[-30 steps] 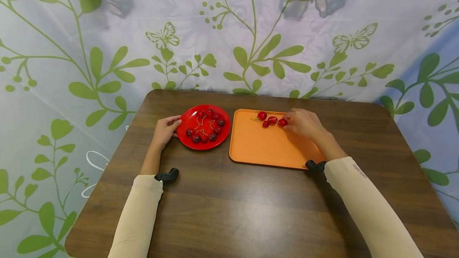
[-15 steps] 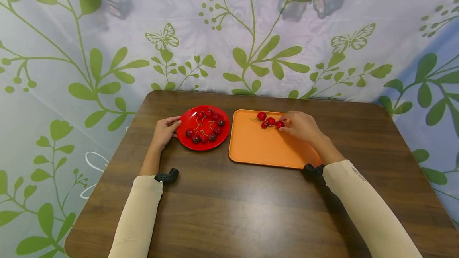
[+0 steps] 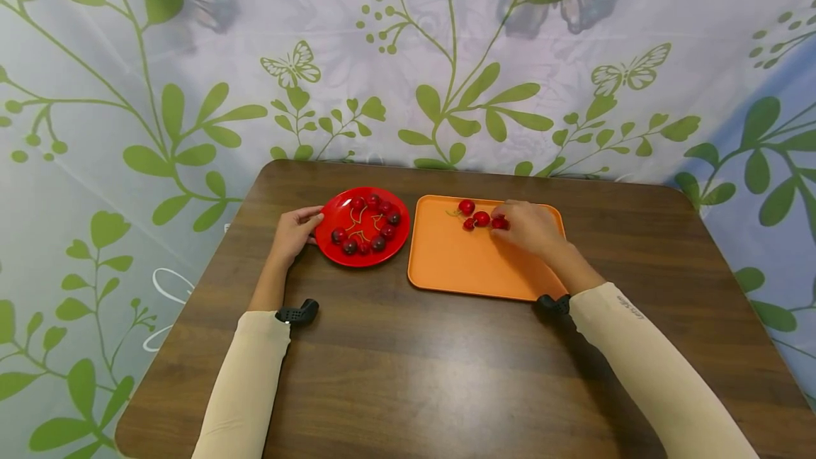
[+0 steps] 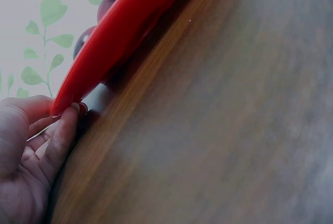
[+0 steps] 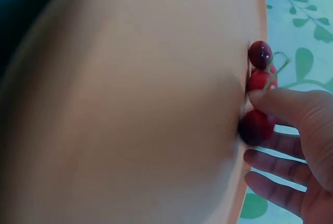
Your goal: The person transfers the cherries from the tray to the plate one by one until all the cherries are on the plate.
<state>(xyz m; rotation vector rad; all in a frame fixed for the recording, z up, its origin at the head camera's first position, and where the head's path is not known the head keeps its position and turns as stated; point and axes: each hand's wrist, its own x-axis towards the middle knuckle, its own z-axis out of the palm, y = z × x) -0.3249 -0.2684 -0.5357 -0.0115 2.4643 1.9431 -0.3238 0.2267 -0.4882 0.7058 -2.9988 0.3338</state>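
Observation:
A red plate [image 3: 331, 205] bears a ring of dark and bright red cherries [image 3: 363, 248], their stems mostly pointing inward. My left hand [image 3: 292, 234] pinches its left rim; in the left wrist view, thumb and fingers lie on either side of the rim, and the plate's near edge looks slightly raised. On the orange tray [image 3: 465, 268] several red cherries [image 3: 481, 219] lie near the far edge. My right hand [image 3: 529, 229] is at the rightmost one. In the right wrist view, thumb and forefinger close about this cherry [image 5: 255, 128], while the other fingers stay extended.
The brown wooden table [image 3: 408, 367] carries both plate and tray, side by side with a narrow gap. Behind it hangs a leaf-patterned cloth [image 3: 357, 91]. Black camera mounts [image 3: 298, 312] sit on both wrists.
My right hand has shifted slightly left over the tray, reaching round the rightmost cherry. The nearby cherries have moved a little. My left hand and the plate have stayed put.

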